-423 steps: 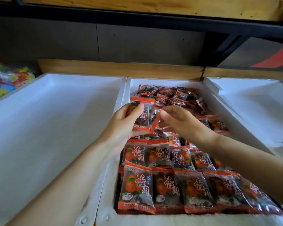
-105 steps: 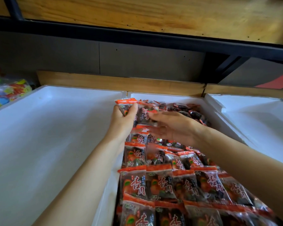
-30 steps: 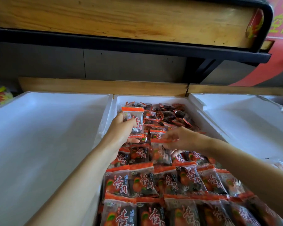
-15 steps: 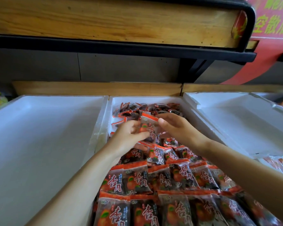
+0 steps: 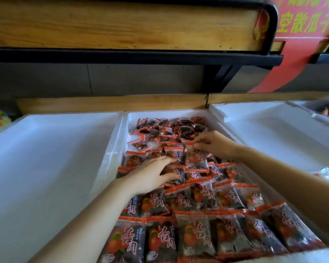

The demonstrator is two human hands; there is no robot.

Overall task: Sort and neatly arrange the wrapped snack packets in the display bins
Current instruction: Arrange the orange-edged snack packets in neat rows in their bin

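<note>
- The left hand point(image 5: 152, 176), which half a second ago helped hold a packet up above the rows, now lies flat. Its grip is open, with spread fingers pressing on the orange-edged, dark clear-plastic snack packets point(image 5: 196, 198).
- The right hand point(image 5: 216, 143) has shifted to the right and lower. Its grip is closed in a pinch on the orange top seam of one front-row packet point(image 5: 198, 158), just beyond the left fingertips.
- The packets lie in the white foam middle bin point(image 5: 120, 149), in overlapping rows at the near end and as a loose heap point(image 5: 169, 128) at the far end.
- More of the red banner with green characters point(image 5: 296, 44) shows at the upper right than before.
</note>
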